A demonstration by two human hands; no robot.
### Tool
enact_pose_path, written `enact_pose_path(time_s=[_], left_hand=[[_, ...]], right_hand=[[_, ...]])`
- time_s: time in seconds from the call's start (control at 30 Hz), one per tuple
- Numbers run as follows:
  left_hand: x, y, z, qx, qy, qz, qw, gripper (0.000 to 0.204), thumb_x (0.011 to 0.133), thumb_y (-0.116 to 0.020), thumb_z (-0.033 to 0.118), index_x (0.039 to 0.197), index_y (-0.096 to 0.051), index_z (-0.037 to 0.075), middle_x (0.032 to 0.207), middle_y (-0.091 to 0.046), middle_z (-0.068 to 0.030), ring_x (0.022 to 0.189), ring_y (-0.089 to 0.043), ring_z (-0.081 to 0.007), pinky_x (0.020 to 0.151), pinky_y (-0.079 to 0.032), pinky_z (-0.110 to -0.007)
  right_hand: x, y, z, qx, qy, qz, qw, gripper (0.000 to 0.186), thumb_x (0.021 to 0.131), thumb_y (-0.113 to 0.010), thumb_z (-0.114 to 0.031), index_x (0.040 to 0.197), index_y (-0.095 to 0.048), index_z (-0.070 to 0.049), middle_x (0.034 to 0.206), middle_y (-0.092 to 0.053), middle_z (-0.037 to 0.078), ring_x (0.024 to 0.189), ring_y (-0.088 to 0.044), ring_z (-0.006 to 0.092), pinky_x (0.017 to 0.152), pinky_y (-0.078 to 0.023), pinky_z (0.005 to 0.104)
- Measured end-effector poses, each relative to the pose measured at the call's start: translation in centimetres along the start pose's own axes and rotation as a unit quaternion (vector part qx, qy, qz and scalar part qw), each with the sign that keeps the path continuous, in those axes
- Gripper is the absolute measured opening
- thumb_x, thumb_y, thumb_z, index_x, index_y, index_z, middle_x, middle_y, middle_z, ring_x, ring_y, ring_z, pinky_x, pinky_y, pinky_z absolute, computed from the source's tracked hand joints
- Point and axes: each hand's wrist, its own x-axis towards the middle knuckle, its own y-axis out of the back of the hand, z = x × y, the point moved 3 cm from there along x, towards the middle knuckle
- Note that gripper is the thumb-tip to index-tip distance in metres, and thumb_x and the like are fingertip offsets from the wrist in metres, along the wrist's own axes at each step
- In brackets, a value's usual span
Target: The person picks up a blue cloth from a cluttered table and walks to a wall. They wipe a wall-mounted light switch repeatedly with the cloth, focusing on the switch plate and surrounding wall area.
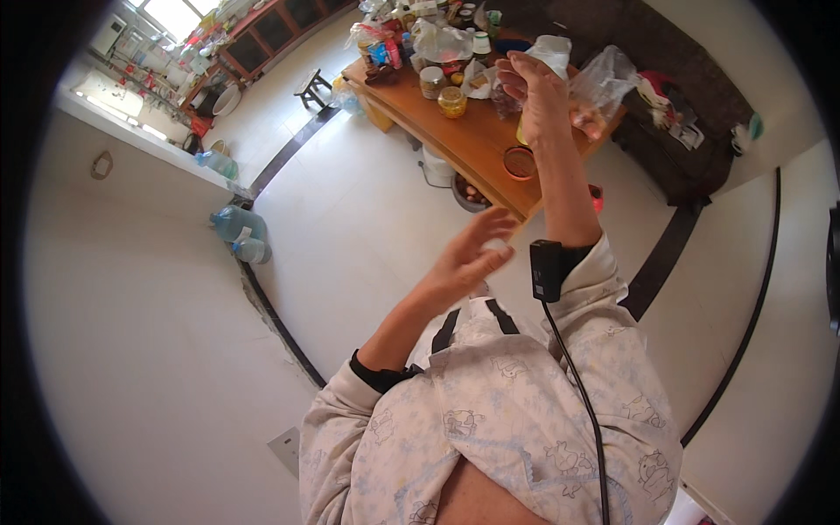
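Observation:
My left hand (pixel 477 254) is low in front of the table's near corner, fingers curved around a small white object (pixel 495 246) that is partly hidden and too small to identify. My right hand (pixel 535 96) is raised over the right part of the wooden table (pixel 472 144), fingers apart and loosely bent, with nothing visible in them. Around it are a white plastic bag (pixel 551 51), a clear bag with pinkish contents (pixel 595 105) and something yellow, mostly hidden. A red-rimmed round lid or dish (pixel 519 163) lies below it, and a yellow-lidded jar (pixel 451 102) stands to its left.
Jars and bags crowd the table's back. Beneath it are a white bucket (pixel 435 164) and a dark container (pixel 468 194). Water jugs (pixel 238 226) stand by the left wall, a stool (pixel 311 87) farther back, a dark sofa (pixel 674 157) at right. A cable hangs from my right wrist.

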Motion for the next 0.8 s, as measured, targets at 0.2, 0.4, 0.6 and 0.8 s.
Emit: enact_pose_path(time_s=[0.2,0.4,0.6,0.8], left_hand=[[6.4,5.2,2.6,0.013,0.068,0.013,0.998,0.082,0.088,-0.079,0.039,0.143,-0.031,0.003,0.134,-0.047,-0.0163,0.126,-0.050,-0.0249,0.092,-0.053,-0.032],[13.0,15.9,3.1,0.037,0.036,-0.022,0.998,0.048,0.093,-0.074,0.029,0.123,-0.050,0.001,0.104,-0.057,-0.0041,0.096,-0.056,-0.0118,0.085,-0.050,-0.027],[18.2,24.8,5.1,0.058,0.039,-0.114,0.991,0.042,0.094,-0.072,0.027,0.123,-0.050,0.005,0.106,-0.056,-0.0038,0.098,-0.054,-0.0104,0.083,-0.048,-0.027],[23.5,30.3,4.3,0.027,0.122,-0.309,0.943,0.059,0.099,-0.065,0.035,0.145,-0.040,0.009,0.136,-0.049,-0.0088,0.128,-0.049,-0.0206,0.100,-0.050,-0.036]], right_hand=[[8.8,-9.0,6.9,-0.026,-0.047,-0.012,0.999,0.019,0.098,-0.062,-0.018,0.111,-0.070,-0.008,0.102,-0.075,0.007,0.093,-0.069,0.0169,0.083,-0.049,0.0342],[17.0,-11.9,12.5,0.183,-0.117,0.090,0.972,0.017,0.094,-0.064,-0.014,0.108,-0.066,-0.005,0.098,-0.073,0.009,0.090,-0.068,0.0193,0.079,-0.049,0.0327],[23.5,-13.1,14.5,0.394,-0.092,0.079,0.911,0.016,0.093,-0.066,-0.013,0.107,-0.067,-0.006,0.096,-0.073,0.009,0.087,-0.066,0.0210,0.084,-0.049,0.0377],[25.8,-10.9,16.9,0.264,-0.125,0.072,0.954,0.020,0.093,-0.068,-0.014,0.111,-0.067,-0.004,0.100,-0.072,0.009,0.084,-0.066,0.0181,0.078,-0.052,0.0348]])
